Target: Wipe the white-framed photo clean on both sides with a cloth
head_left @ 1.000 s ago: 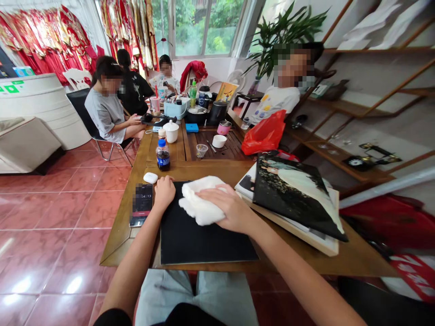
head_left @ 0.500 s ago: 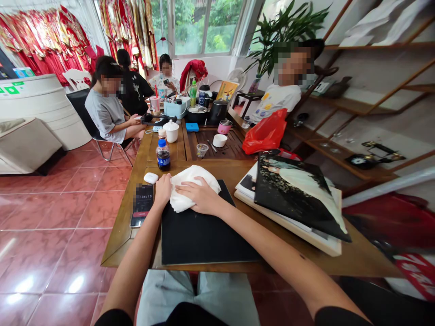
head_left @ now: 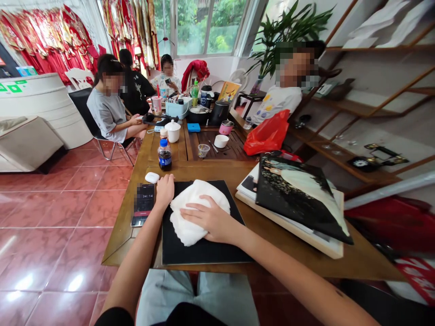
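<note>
A flat black board point(head_left: 207, 251) lies on the wooden table in front of me. On top of it is a bunched white cloth point(head_left: 186, 226). My right hand point(head_left: 207, 219) presses down on the cloth and grips it, fingers somewhat spread. At the board's far left corner, my left hand point(head_left: 165, 190) is closed on the edge; its fingertips are partly hidden. Just left of that hand are a phone point(head_left: 143, 206) with a running timer and a white earbud case point(head_left: 152, 177).
A stack of photo panels point(head_left: 299, 199) lies to the right. Farther back are a dark drink bottle point(head_left: 165, 156), a white lidded cup point(head_left: 172, 131), a small plastic tub point(head_left: 203, 151), a white bowl point(head_left: 221, 141) and a red bag point(head_left: 267, 133). Several people sit around the far part of the table.
My right hand and the white cloth have moved toward me and slightly right across the board. My left hand stays at the far left corner, where the cloth no longer touches it.
</note>
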### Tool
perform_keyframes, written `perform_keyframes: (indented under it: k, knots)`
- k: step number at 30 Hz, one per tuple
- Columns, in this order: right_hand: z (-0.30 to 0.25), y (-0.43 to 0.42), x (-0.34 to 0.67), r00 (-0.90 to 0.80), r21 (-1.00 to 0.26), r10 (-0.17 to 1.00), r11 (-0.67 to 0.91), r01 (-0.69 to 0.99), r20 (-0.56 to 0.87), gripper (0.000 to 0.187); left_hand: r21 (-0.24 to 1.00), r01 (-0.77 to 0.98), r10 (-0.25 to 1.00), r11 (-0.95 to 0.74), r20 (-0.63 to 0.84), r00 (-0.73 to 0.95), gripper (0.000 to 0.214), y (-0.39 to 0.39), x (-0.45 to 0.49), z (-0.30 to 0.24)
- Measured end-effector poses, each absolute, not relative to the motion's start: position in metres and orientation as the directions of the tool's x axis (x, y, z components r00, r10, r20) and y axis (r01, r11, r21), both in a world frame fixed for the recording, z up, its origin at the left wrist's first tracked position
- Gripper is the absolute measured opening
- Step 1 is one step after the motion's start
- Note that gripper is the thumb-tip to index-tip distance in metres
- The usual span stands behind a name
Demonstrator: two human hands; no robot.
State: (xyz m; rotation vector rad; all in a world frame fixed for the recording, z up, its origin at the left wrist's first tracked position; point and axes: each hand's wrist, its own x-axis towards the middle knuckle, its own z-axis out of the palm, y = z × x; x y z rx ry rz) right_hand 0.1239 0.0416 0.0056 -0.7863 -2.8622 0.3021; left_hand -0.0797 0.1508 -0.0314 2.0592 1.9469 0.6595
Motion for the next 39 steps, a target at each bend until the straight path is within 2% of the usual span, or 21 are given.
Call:
perform_keyframes:
  k: [4,8,14,19,23,28,32,39]
  knots:
    - [0.006,0.014,0.131,-0.866,-0.217,0.491,0.859,0.464,0.089,0.071,0.475,0.880,0.993,-0.025,0.110,-0.032,0.036,0.149,-0.075,-0.027]
    - [0.005,-0.005,0.140,-0.871,-0.228,0.483,0.861,0.454,0.092,0.070,0.460,0.888,0.995,0.016,0.079,-0.059,0.028,0.141,-0.069,-0.021]
    - [0.005,-0.018,0.144,-0.889,-0.274,0.453,0.864,0.422,0.061,0.077,0.270,0.962,0.995,-0.043,0.099,0.017,0.028,0.130,-0.061,-0.016]
    - [0.015,-0.029,0.158,-0.901,-0.394,0.429,0.840,0.372,0.064,0.073,0.207,0.977,0.995,-0.047,0.100,0.026,0.032,0.130,-0.060,-0.016]
    - [0.026,-0.019,0.180,-0.813,-0.386,0.542,0.811,0.440,0.211,0.068,0.169,0.984,0.993,-0.060,0.113,0.041,0.035,0.132,-0.060,-0.016]
    - [0.028,0.029,0.186,-0.642,-0.196,0.677,0.727,0.658,0.359,0.074,0.115,0.985,0.981,-0.130,0.161,0.111,0.034,0.132,-0.061,-0.015]
    - [0.020,0.071,0.169,-0.579,-0.166,0.757,0.640,0.750,0.303,0.067,0.097,0.978,0.973,-0.187,0.158,0.170,0.032,0.126,-0.060,-0.012]
    - [-0.003,0.098,0.148,-0.570,-0.164,0.787,0.611,0.775,0.238,0.059,0.111,0.964,0.969,-0.243,0.065,0.237,0.030,0.111,-0.052,-0.012]
